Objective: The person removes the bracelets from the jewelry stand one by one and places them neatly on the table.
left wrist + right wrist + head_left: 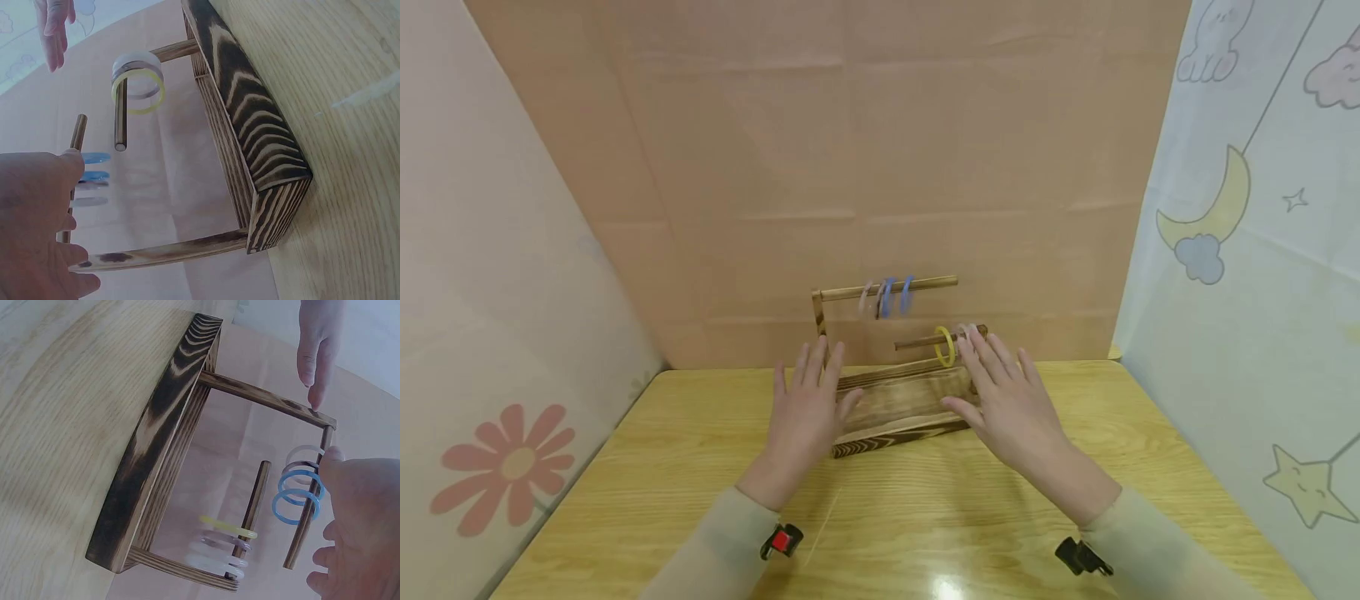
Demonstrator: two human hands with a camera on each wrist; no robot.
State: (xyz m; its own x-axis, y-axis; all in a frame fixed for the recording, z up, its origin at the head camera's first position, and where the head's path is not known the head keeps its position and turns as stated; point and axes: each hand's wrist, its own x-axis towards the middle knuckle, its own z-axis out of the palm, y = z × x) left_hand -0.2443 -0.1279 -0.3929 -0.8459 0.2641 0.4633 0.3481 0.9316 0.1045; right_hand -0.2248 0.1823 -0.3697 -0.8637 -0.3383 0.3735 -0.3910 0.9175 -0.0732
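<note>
"Both sides, please, left to right: how does the left hand (805, 417) lie?"

"Fingers straight and spread, gripping nothing. Just beyond its fingertips stands the left post (819, 312) of a brown, dark-grained wooden rack (895, 437); whether they touch, I cannot tell."

"And to the right of that hand?"

"The rack's shallow tray (902, 400), above the pale yellow, wood-grained tabletop (910, 508). Ahead, the round wooden upper bar (936, 282) carries a clear whitish ring (862, 300), a dark brownish ring (299, 464) and two translucent blue rings (888, 297). The lower bar (913, 343) holds a glossy yellow ring (226, 527), a mauve ring (219, 538) and two clear rings (212, 562), close to the right hand (1017, 412)."

"Is that one holding anything?"

"No; its fingers are straight, thumb out. Contact is unclear."

"Which step is this?"

"Probably a pause before or after handling rings, since all eight hang on bars. Shifting one would call for pinching its rim and sliding it to the bar's free end."

"Any writing?"

"No readable brand or label: just a red flower drawing (512, 467) left of the hands and a yellow moon drawing (1228, 208) to their right."
</note>
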